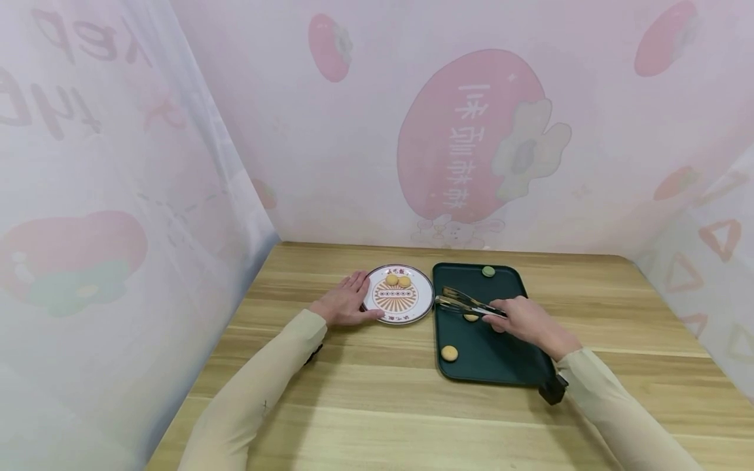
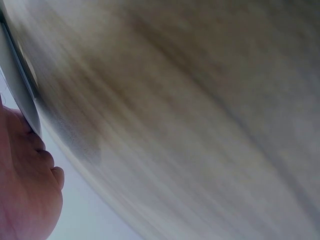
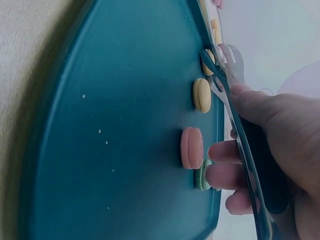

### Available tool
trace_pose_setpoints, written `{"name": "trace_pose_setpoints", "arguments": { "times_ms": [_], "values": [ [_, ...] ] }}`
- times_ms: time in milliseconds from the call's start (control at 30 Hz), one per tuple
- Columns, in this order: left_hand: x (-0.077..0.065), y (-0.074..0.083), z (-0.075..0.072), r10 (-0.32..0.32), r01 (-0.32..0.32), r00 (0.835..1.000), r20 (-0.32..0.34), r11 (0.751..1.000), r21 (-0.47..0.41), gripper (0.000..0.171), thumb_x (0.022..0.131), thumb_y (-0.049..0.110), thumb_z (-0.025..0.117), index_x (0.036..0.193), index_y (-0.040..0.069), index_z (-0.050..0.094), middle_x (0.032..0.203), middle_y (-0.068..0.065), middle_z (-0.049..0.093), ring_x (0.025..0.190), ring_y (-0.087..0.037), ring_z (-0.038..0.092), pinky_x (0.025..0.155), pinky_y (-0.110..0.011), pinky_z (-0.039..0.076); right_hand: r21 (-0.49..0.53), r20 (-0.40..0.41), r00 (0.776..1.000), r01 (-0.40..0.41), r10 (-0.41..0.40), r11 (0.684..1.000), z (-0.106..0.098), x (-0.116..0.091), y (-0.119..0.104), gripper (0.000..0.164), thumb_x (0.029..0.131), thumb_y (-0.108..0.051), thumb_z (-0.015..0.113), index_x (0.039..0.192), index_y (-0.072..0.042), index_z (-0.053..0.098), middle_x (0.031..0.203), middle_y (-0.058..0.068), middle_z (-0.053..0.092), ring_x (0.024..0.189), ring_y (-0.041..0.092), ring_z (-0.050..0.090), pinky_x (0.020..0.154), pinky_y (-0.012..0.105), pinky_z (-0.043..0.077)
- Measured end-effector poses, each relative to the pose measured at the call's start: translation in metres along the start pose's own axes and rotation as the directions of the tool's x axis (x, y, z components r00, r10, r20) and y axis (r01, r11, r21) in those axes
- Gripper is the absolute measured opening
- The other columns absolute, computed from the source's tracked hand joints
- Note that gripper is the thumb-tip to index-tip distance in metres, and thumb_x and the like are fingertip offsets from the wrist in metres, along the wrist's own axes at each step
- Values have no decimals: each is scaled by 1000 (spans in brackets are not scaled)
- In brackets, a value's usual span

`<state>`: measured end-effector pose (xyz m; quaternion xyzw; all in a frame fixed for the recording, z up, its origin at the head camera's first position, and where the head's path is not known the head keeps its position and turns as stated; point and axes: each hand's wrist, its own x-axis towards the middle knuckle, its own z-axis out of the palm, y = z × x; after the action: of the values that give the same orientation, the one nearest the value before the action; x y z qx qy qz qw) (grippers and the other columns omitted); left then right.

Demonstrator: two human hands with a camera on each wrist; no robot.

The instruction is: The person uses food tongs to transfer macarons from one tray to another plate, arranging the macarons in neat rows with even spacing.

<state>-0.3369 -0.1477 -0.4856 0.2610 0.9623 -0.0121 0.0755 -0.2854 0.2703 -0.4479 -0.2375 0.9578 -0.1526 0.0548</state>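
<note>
Pale sleeves (image 1: 624, 412); right fingers (image 3: 225, 176) around shiny, dark-handled tongs (image 3: 265, 170), left fingers (image 1: 358, 281) straight against plate (image 1: 417, 302)

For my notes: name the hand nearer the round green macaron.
Right. The right hand is nearside of the green macaron; the left hand is farther left, touching the round white plate.

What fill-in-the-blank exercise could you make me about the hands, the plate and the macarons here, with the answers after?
1. The left hand touches the plate, on which ____ yellow macarons lie.
2. The right hand grips a pair of ____.
3. The green macaron lies on a dark rectangular ____.

Missing words: two; tongs; tray.
</note>
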Motion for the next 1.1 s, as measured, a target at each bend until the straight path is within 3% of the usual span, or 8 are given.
{"name": "trace_pose_setpoints", "arguments": {
  "times_ms": [267, 567, 867, 1100],
  "values": [
    [0, 0, 0, 5, -5, 1000, -10, 1000, -3, 108, 89, 80, 30, 155, -4, 13, 164, -21, 8, 153, -34, 8, 125, -45, 14, 7, -8, 1000, -2, 2, 1000, 2, -1, 1, 41, 98, -33, 59, 123, -1, 65, 69, -9, 67, 57, 4, 54, 59, 24, 47],
    [0, 0, -1, -9, 9, 1000, 6, 1000, 4, 108, 89, 80, 29, 155, -3, 12, 165, -20, 7, 154, -33, 7, 125, -44, 13, -13, -54, 997, 63, -63, 998, 1, -2, -2, 23, 99, -30, 59, 95, -10, 69, 67, -7, 68, 55, 1, 52, 59, 24, 46],
    [0, 0, 0, -9, 9, 1000, 1, 1000, 7, 108, 89, 80, 29, 155, -3, 12, 165, -20, 8, 154, -33, 7, 125, -44, 13, -72, -114, 988, 92, -100, 993, -1, -2, -2, 23, 98, -27, 60, 102, -7, 73, 71, -4, 71, 59, 1, 57, 62, 30, 54],
    [2, -1, 3, -15, 15, 1000, 1, 1000, 5, 109, 88, 81, 28, 156, -3, 12, 165, -19, 8, 154, -32, 7, 125, -44, 13, -69, -128, 987, 90, -98, 994, -5, 1, -6, 23, 99, -26, 58, 87, -11, 68, 61, -8, 57, 51, 4, 45, 53, 21, 38]
  ]
}}
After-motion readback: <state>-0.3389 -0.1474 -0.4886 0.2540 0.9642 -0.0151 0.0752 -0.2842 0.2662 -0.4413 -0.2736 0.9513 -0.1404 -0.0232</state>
